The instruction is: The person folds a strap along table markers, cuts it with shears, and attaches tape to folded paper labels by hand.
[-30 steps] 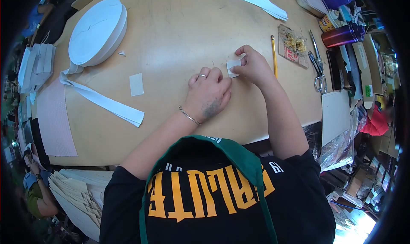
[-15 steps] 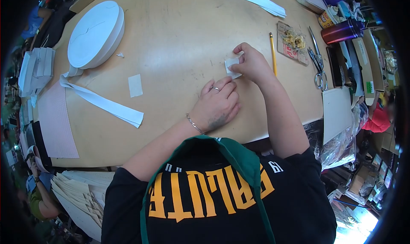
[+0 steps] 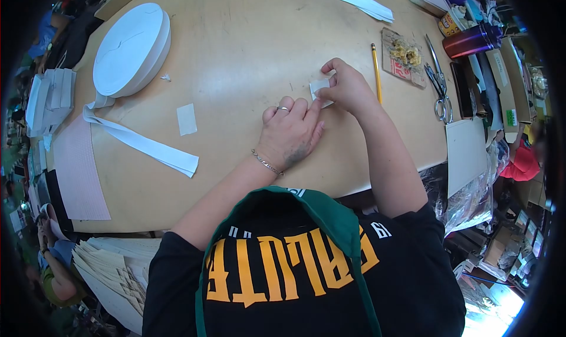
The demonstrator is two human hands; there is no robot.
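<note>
A small white rectangular piece [image 3: 319, 87], paper or fabric I cannot tell, is at my right hand [image 3: 348, 89]. My right thumb presses on it while the index finger curls above it, so that hand is closed on it. My left hand [image 3: 290, 131], with a ring and a chain bracelet, rests palm down beside it. Its fingers are curled under, and the index fingertip reaches the piece's lower corner; whatever lies under the other fingers is hidden. To the left, a similar pale rectangle [image 3: 187, 119] lies flat on the table [image 3: 236, 54].
A large roll of white band [image 3: 128, 49] stands at the left, its loose end [image 3: 153, 145] trailing. White strips [image 3: 352, 0] lie at the far side. On the right are a pencil [image 3: 376, 72], scissors [image 3: 439, 89], yellowish lumps on cardboard [image 3: 405, 53] and a bottle [image 3: 471, 40].
My left hand has shifted slightly left and up, its index finger now stretched towards the white piece. My right hand and the piece stay almost in place.
</note>
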